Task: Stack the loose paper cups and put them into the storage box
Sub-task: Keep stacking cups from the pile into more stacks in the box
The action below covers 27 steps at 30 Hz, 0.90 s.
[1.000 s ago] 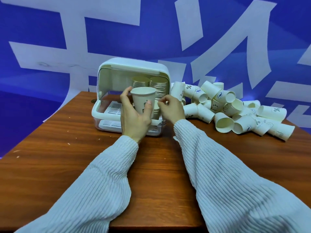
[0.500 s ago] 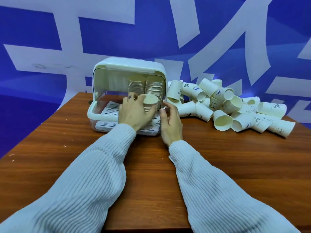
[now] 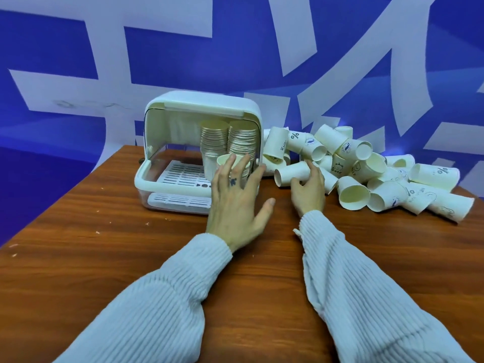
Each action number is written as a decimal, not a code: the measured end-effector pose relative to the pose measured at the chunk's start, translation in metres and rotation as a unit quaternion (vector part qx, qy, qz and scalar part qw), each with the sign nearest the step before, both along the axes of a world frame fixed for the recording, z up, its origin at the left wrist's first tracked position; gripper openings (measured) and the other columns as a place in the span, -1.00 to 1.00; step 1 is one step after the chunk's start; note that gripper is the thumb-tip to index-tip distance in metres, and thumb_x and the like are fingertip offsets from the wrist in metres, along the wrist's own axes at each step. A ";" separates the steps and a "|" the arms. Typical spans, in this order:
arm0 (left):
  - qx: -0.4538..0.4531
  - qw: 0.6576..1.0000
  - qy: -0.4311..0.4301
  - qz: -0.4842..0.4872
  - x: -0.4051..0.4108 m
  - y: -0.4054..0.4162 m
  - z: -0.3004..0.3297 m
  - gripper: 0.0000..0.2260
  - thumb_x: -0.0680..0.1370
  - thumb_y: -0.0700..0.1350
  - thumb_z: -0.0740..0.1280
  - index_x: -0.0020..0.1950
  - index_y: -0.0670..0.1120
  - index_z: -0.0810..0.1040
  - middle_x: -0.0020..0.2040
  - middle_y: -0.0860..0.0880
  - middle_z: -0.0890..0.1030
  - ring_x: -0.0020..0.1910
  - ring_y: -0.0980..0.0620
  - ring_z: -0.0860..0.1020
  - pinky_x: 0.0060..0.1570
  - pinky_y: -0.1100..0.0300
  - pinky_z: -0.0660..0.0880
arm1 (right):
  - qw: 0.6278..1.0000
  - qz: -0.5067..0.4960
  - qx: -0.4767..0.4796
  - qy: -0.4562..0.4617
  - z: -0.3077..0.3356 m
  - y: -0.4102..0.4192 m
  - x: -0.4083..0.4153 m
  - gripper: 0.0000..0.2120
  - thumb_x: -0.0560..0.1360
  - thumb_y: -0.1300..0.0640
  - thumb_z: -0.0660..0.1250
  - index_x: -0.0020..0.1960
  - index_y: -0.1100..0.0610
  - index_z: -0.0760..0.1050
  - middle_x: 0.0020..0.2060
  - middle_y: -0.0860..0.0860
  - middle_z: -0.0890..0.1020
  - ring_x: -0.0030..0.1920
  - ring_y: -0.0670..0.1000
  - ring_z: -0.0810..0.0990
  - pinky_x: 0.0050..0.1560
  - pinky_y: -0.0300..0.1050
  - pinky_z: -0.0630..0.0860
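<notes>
We see the white plastic box [image 3: 167, 176] on the wood-grain table [image 3: 104, 244], two ribbed cup stacks [image 3: 227, 142] inside. Left hand [image 3: 235, 200] fingers spread straight before a short stack [image 3: 225, 161]. Right hand [image 3: 309, 187] fingers curl around a lying cup [image 3: 290, 174], the loose pile [image 3: 366, 169] beyond.

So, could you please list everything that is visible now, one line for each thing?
box: one, white, lid up, far middle of table.
stacks: two tall, cream, standing inside box at its right.
cup: one, cream, upright in box front, behind left fingers.
loose cups: many, white, heaped right of box.
table: one, brown wood.
wall: blue with white shapes, behind.
sleeves: two, pale ribbed.
left hand: fingers spread, in front of cup.
right hand: grips a lying cup at heap edge.
</notes>
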State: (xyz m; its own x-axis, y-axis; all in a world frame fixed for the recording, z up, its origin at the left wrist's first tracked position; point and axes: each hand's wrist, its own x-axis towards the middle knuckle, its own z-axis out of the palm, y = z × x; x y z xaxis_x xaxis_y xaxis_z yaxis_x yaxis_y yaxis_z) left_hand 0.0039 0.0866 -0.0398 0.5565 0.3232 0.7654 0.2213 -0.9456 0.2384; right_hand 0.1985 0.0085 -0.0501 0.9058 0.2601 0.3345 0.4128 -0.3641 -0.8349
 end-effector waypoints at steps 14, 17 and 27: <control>0.020 0.998 0.045 -0.035 -0.001 0.000 -0.001 -0.39 0.53 0.19 0.33 0.53 -0.01 0.36 0.56 -0.09 0.28 0.62 -0.14 0.06 0.57 -0.15 0.09 | 0.979 -0.006 0.202 0.026 0.008 -0.008 -0.027 -0.70 0.49 0.26 0.35 0.15 -0.01 0.49 -0.04 0.00 0.63 -0.01 0.05 0.65 -0.06 -0.18 0.60; 0.087 0.994 0.070 0.000 -0.002 -0.003 0.000 -0.26 0.46 0.30 0.37 0.56 0.01 0.32 0.54 -0.11 0.33 0.61 -0.19 0.11 0.58 -0.23 -0.08 | 0.964 0.066 0.254 0.042 0.015 -0.023 -0.055 -0.69 0.41 0.26 0.35 0.06 -0.07 0.47 -0.13 0.04 0.63 -0.18 0.02 0.64 -0.19 -0.10 0.57; 0.213 0.975 0.066 0.026 0.001 -0.010 -0.003 -0.34 0.48 -0.03 0.41 0.56 -0.04 0.31 0.41 -0.08 0.49 0.48 -0.14 0.36 0.51 -0.34 -0.05 | 0.920 0.268 0.267 0.101 0.022 -0.062 -0.095 -0.58 0.39 0.39 0.37 0.20 0.16 0.45 -0.14 0.04 0.72 -0.13 0.02 0.68 -0.15 -0.09 0.60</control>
